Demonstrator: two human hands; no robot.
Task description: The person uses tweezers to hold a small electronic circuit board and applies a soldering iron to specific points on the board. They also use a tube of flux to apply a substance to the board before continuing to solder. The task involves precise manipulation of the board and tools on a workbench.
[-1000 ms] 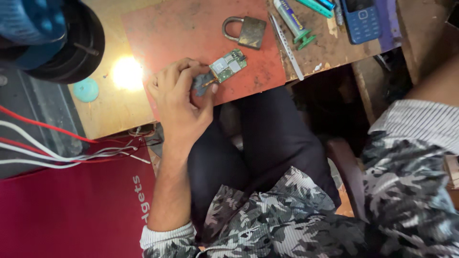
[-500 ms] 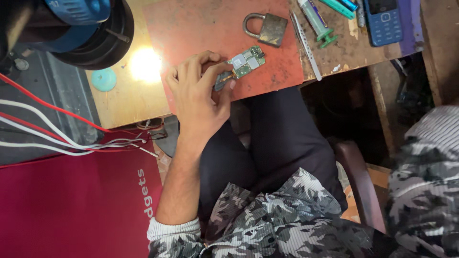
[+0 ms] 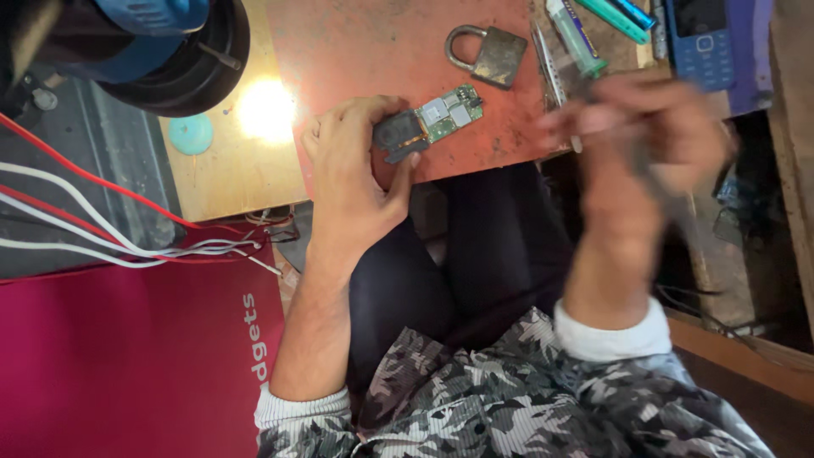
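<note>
Right at the counter edge: the left hand (image 3: 352, 174) pinches the dark end of a small green circuit board (image 3: 437, 119), fingers (image 3: 373, 110) curled over it from above, thumb underneath.
Left grip: narrow, closed on the circuit board, which rests on the red mat (image 3: 373, 51).
Circuit board: lies flat and slanted, dark end in the hand, free end with silver shields pointing toward the padlock (image 3: 487, 55).
Right hand (image 3: 644, 140): raised above the counter edge, blurred by motion; a thin dark tool (image 3: 657, 182) appears to run down from the fingers.
Right grip: fingers look bunched together, but whether they truly clamp the tool I cannot tell through the blur.
Padlock: worn metal, lying flat on the mat just beyond the board, not touching it.
Tweezers (image 3: 547, 64): lying on the mat just right of the padlock.
Syringe tube (image 3: 577, 38): green and clear, beside the tweezers.
Blue phone (image 3: 699, 38): keypad type, far right of the counter, near the raised hand.
Counter (image 3: 225, 170): bare wood left of the mat, with a bright spot of light and a small teal disc (image 3: 191, 134).
Lamp head (image 3: 170, 47): black and blue, at the upper left.
Wires (image 3: 110, 233): red and white, running across the left side above a magenta surface (image 3: 119, 365).
Clothing: camouflage sleeves with white cuffs, dark trousers below the counter.
</note>
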